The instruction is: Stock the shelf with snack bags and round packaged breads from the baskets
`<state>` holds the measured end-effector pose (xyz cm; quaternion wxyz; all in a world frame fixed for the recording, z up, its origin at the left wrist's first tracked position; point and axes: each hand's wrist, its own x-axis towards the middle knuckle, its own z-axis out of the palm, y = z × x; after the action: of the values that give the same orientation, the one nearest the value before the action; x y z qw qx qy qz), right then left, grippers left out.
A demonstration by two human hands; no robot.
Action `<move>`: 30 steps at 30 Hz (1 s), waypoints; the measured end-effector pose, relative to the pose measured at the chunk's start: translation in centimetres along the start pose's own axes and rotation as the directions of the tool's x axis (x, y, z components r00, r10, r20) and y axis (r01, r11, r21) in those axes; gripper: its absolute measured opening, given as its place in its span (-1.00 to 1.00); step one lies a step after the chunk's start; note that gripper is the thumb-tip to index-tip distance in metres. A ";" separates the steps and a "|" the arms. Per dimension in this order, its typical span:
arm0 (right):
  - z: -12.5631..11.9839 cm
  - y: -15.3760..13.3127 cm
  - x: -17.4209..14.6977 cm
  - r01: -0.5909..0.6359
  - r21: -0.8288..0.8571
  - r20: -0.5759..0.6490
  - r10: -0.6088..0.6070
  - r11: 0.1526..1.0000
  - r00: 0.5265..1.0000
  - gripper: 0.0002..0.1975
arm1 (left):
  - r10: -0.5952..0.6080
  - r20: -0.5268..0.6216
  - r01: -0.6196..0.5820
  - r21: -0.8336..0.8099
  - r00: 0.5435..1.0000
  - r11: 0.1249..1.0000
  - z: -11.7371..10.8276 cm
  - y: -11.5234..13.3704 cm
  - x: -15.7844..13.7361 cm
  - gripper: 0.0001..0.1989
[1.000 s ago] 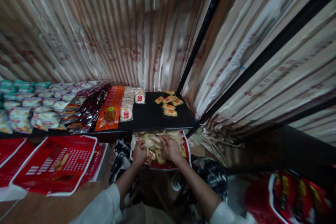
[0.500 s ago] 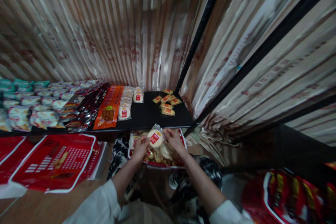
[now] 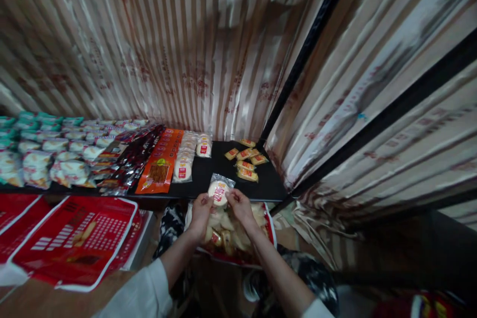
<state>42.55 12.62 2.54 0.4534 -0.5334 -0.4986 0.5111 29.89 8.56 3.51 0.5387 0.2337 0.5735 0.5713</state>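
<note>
Between my two hands is a clear-wrapped round cracker packet [image 3: 219,191] with a red label, upright just in front of the shelf edge. My left hand [image 3: 200,213] pinches its lower left side. On the right side, the fingertips of my right hand [image 3: 240,207] are closed on the wrapper. Beneath both hands, between my knees, sits an open red bag [image 3: 274,238] with a white border, holding pale packets and small yellow-wrapped snacks. Similar round cracker packets [image 3: 183,166] stand in a row on the black shelf [image 3: 212,174], with another packet [image 3: 203,145] to their right.
Small yellow snack packs [image 3: 246,164] lie at the shelf's right end. An orange packet [image 3: 158,164], dark shiny packets [image 3: 124,159] and white-and-green packets [image 3: 55,144] fill its left. Red printed bags [image 3: 82,238] lie lower left. A black post [image 3: 298,69] rises at right before striped curtains.
The view has shifted. My hands have raised the cracker packet toward the shelf edge, and my right hand has come closer, now gripping its right side.
</note>
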 end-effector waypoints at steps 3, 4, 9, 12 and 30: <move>1.0 -0.3 2.5 -0.004 -0.041 -0.014 0.003 0.999 1.000 -0.61 | 0.046 -0.092 -0.032 0.153 0.995 0.988 0.0 0.8 1.6 -0.65; 1.3 -0.3 3.3 -0.003 -0.068 -0.025 0.001 0.998 1.000 -0.63 | 0.090 -0.122 -0.063 0.213 0.988 0.975 0.0 1.1 2.0 -0.60; 3.2 -0.2 7.5 0.030 -0.300 -0.075 -0.054 0.954 0.996 -0.75 | 0.308 -0.057 -0.249 0.459 0.950 0.853 0.4 1.8 3.7 -0.63; 4.3 -0.4 9.6 0.030 -0.432 -0.078 -0.071 0.901 0.994 -0.80 | 0.316 -0.013 -0.262 0.529 0.949 0.807 0.9 2.2 4.8 -0.64; 7.9 -2.1 17.4 0.055 -0.608 -0.049 -0.106 0.792 0.993 -0.69 | 0.233 0.038 -0.186 0.731 0.972 0.656 3.1 5.4 11.8 -0.49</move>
<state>34.14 29.88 2.48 0.3001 -0.6486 -0.6396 0.2832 27.08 21.52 5.00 0.3143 0.4764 0.7380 0.3599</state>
